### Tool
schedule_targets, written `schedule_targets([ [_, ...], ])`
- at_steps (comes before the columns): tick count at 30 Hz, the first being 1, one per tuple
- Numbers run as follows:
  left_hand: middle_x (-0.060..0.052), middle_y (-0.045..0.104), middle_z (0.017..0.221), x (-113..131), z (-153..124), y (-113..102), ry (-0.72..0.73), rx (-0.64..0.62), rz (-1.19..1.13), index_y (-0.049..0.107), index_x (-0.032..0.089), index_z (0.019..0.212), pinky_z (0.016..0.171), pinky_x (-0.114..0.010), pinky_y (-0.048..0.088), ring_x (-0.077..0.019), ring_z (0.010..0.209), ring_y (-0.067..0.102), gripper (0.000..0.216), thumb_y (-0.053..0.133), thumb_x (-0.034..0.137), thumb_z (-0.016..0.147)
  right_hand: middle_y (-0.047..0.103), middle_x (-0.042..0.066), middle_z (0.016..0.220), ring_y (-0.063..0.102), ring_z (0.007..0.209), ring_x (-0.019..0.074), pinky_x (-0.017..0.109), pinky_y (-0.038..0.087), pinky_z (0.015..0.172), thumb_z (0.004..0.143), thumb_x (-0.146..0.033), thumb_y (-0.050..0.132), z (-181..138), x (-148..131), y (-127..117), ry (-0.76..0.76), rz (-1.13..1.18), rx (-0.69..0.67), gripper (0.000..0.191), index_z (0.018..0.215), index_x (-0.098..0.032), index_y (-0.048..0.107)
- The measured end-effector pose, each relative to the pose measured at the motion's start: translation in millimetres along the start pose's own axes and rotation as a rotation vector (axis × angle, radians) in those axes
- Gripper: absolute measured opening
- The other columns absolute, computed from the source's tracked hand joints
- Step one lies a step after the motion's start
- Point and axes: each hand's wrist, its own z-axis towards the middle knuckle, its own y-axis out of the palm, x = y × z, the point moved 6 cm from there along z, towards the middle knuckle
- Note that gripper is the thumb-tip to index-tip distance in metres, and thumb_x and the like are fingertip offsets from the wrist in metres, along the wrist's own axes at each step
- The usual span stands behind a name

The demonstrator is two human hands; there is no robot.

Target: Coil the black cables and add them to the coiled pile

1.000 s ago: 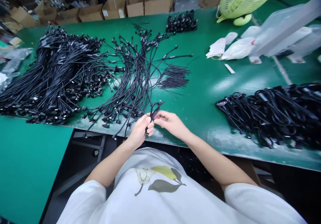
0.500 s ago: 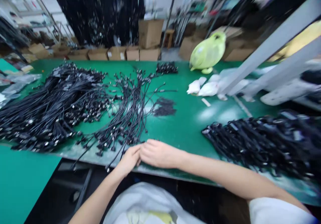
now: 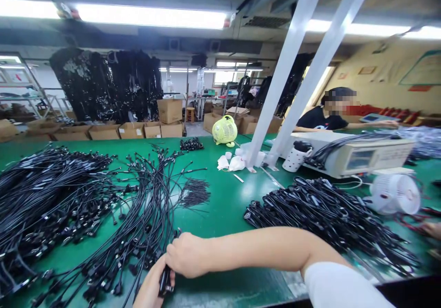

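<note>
At the bottom of the view my left hand (image 3: 151, 286) and my right hand (image 3: 186, 255) meet over the near edge of the green table (image 3: 227, 202). Both are closed around a folded black cable (image 3: 164, 280), whose dark end shows between them. Right beside my hands lies a spread of loose black cables (image 3: 148, 207). A larger heap of black cables (image 3: 44, 197) fills the left of the table. To the right lies a pile of coiled black cables (image 3: 324, 216).
A small bunch of thin black ties (image 3: 195, 192) lies mid-table. Farther back stand a yellow-green fan (image 3: 224, 131), white bags (image 3: 231, 162), slanted white posts (image 3: 292, 69), a test box (image 3: 354, 156) and a white fan (image 3: 394, 193). A co-worker (image 3: 327, 115) sits far right. Cardboard boxes (image 3: 131, 130) line the back.
The camera has tilted up from the table to the room. My hands have stayed together on the cable and now sit at the bottom edge of the view.
</note>
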Motion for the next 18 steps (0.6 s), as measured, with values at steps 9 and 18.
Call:
schedule_targets([
  [9, -0.005, 0.062, 0.088, 61, -24, 7, 0.467, -0.037, 0.368, 0.078, 0.023, 0.073, 0.082, -0.033, 0.049, -0.0238, 0.086, 0.061, 0.035, 0.074, 0.057, 0.066, 0.053, -0.003, 0.060, 0.048, 0.059, 0.0082, 0.019, 0.036, 0.059, 0.088, -0.020, 0.051, -22, 41, 12, 0.741, 1.033, 0.380, 0.027, 0.062, -0.015, 0.055],
  [18, -0.003, 0.066, 0.074, 61, -23, 10, 0.251, -0.101, 0.289, 0.077, 0.028, 0.081, 0.075, -0.037, 0.050, -0.0234, 0.079, 0.062, 0.041, 0.050, 0.059, 0.084, 0.056, -0.003, 0.066, 0.048, 0.063, 0.0091, 0.020, 0.035, 0.062, 0.090, -0.021, 0.054, -12, -6, 5, 0.439, 0.792, 0.333, 0.027, 0.064, -0.016, 0.056],
])
